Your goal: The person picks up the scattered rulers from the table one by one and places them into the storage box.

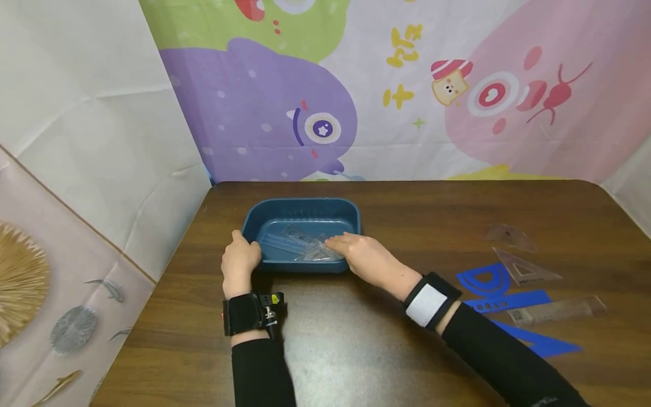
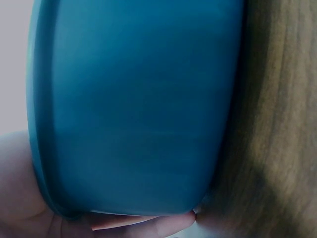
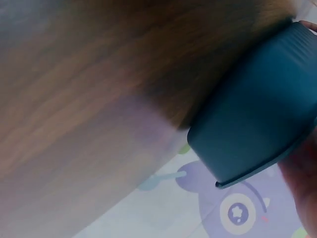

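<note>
A dark blue plastic bin [image 1: 302, 266] stands on the table with clear rulers [image 1: 317, 251] and a light blue strip [image 1: 282, 243] in it. My left hand [image 1: 241, 260] grips the bin's near left corner, thumb over the rim. In the left wrist view, fingers [image 2: 148, 227] curl under the bin wall [image 2: 138, 109]. My right hand [image 1: 371, 257] reaches over the right rim, its extended fingers on the clear pieces. From the right wrist, the bin's outer wall [image 3: 257, 104] hides those fingertips; part of the hand [image 3: 303, 183] shows beside the rim.
On the table's right side lie a clear protractor [image 1: 510, 236], a clear set square [image 1: 549, 273], a blue protractor [image 1: 483, 288], a blue ruler [image 1: 534, 298], a clear ruler [image 1: 559, 311] and a blue set square [image 1: 551, 346]. A cartoon-printed cloth [image 1: 376, 130] hangs behind the table.
</note>
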Available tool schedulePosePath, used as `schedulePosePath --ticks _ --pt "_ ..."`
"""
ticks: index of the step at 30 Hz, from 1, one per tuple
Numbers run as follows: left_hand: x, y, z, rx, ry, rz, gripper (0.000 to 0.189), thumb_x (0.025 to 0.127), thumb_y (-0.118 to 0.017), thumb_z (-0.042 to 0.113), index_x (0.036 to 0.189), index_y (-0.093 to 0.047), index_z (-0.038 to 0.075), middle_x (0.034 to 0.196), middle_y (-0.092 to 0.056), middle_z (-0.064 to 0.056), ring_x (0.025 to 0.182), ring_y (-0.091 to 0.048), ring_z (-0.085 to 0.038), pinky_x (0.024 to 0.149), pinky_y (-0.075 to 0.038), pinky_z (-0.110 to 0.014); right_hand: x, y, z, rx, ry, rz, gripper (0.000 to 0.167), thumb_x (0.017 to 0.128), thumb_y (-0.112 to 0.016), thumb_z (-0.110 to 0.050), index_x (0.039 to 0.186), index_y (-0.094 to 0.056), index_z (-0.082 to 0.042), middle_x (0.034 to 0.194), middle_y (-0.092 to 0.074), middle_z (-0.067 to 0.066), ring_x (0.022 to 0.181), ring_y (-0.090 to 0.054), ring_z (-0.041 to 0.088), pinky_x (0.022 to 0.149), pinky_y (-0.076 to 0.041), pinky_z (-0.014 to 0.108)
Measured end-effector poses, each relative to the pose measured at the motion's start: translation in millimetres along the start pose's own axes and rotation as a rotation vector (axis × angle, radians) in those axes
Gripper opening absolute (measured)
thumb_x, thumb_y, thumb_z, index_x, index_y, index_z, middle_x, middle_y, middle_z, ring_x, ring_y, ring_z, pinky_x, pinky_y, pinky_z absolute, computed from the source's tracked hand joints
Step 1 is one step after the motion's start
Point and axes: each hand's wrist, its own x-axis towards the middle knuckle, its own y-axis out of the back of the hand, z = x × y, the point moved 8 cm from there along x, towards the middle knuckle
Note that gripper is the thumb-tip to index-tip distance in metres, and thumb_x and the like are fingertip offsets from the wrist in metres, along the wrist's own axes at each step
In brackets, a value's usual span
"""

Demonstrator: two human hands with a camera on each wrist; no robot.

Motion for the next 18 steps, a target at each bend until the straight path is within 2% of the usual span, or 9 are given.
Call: schedulePosePath --ticks 5,10,14,18 --pt "-0.3 0.1 0.1 0.003 -0.004 -0.002 0.059 0.093 -0.033 0.022 0.142 -0.012 -0.003 0.129 -0.04 -0.036 0.11 -0.044 -0.051 0.089 -0.037 -0.056 -9.0 18.3 20.8 -0.04 -0.092 0.098 0.033 0.084 -0.055 0.004 0.115 -0.062 -0.002 0.111 -0.065 0.012 0.104 -0.061 0.023 0.086 -0.048 0.034" --pt "0.2 -0.8 0.4 0.003 -0.002 -0.006 0.06 0.093 -0.033 0.023 0.142 -0.011 -0.003 0.128 -0.04 -0.036 0.109 -0.045 -0.05 0.089 -0.037 -0.056 -23.6 32.6 58.4 -0.046 -0.233 0.102 0.03 0.086 -0.057 -0.005 0.116 -0.061 -0.002 0.112 -0.064 0.014 0.102 -0.061 0.027 0.084 -0.049 0.038" --pt "0.9 -1.1 1.0 0.004 0.0 0.0 0.059 0.093 -0.033 0.023 0.142 -0.012 -0.003 0.129 -0.04 -0.035 0.111 -0.044 -0.05 0.09 -0.037 -0.056 -45.8 47.2 103.5 -0.097 -0.403 0.044 0.035 0.086 -0.057 -0.01 0.12 -0.057 -0.001 0.119 -0.059 0.017 0.107 -0.057 0.032 0.082 -0.047 0.045" --pt "1.5 0.3 0.2 0.011 -0.003 0.006 0.059 0.092 -0.032 0.022 0.141 -0.013 -0.004 0.129 -0.04 -0.035 0.112 -0.044 -0.05 0.091 -0.036 -0.056 -78.9 57.0 153.1 -0.118 -0.604 -0.088 0.044 0.088 -0.057 -0.019 0.127 -0.051 -0.001 0.128 -0.049 0.023 0.11 -0.051 0.041 0.08 -0.045 0.053"
